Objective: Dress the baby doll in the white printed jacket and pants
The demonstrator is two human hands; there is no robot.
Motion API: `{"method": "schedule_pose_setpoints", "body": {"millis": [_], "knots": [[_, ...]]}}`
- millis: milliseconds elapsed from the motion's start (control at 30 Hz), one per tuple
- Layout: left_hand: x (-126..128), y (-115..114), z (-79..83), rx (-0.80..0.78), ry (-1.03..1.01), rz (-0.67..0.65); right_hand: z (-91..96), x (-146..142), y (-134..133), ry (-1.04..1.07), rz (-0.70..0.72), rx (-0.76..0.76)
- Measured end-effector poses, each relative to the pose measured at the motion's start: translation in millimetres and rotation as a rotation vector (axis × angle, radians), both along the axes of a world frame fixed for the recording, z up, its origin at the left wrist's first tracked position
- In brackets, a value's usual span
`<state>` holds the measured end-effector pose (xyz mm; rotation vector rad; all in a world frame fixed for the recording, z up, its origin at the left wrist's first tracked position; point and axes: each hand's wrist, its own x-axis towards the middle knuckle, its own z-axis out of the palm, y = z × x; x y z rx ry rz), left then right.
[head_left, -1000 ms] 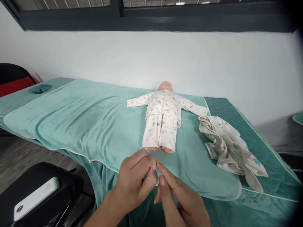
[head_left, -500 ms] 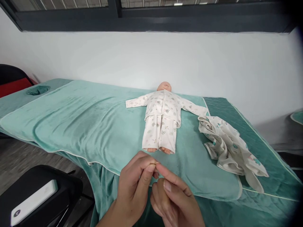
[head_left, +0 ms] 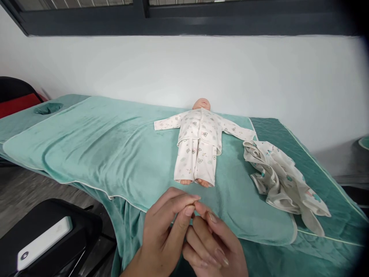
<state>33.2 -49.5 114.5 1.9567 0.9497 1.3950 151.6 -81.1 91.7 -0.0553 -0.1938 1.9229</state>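
My left hand (head_left: 164, 234) and my right hand (head_left: 211, 248) meet low in the middle, in front of the bed's near edge. The left thumb and forefinger pinch together at the tip of the right forefinger. The right fingers are curled and pressed close. Whether anything small sits between the fingertips is not visible. Just beyond the hands a baby doll (head_left: 198, 144) lies on its back on a teal towel (head_left: 115, 150), arms spread, dressed in a white printed top and trousers, bare feet towards me.
A crumpled white printed cloth (head_left: 281, 181) lies to the doll's right on the dark green bed cover (head_left: 323, 173). A black stool with a white device (head_left: 43, 242) stands at lower left. A white wall runs behind the bed.
The right hand has turned and curled its fingers more, and the left pinch has shifted slightly right. The doll and cloth have not moved.
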Motion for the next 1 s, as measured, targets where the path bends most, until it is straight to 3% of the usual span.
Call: {"method": "schedule_pose_setpoints", "body": {"millis": [300,433,533,600,667,767,833,933,1000], "knots": [[5,-1,4.0,-0.239,-0.209,-0.018,2.6,2,0,-0.104,-0.020,-0.007],[9,-3,6.1,-0.527,-0.506,-0.060,-0.3,5,1,-0.162,-0.044,-0.030],[13,-3,9.4,-0.801,-0.803,-0.142,-4.4,3,2,-0.258,-0.179,-0.024],[15,-1,12.5,-0.939,-1.005,-0.210,-5.9,-1,-1,-0.442,-0.298,0.036],[18,2,15.0,-1.022,-1.191,-0.251,-6.6,-7,-5,-0.782,-0.482,0.151],[21,4,15.6,-1.107,-1.355,-0.251,-9.7,-16,-11,-1.371,-0.829,0.434],[21,2,13.0,-1.150,-1.363,-0.217,-13.4,-20,-12,-1.641,-0.971,0.656],[22,-2,6.0,-1.082,-1.256,-0.179,-17.5,-25,-8,-1.832,-0.982,0.840],[24,-4,1.0,-0.967,-1.149,-0.165,-16.4,-27,-7,-1.837,-0.911,0.807]]}}
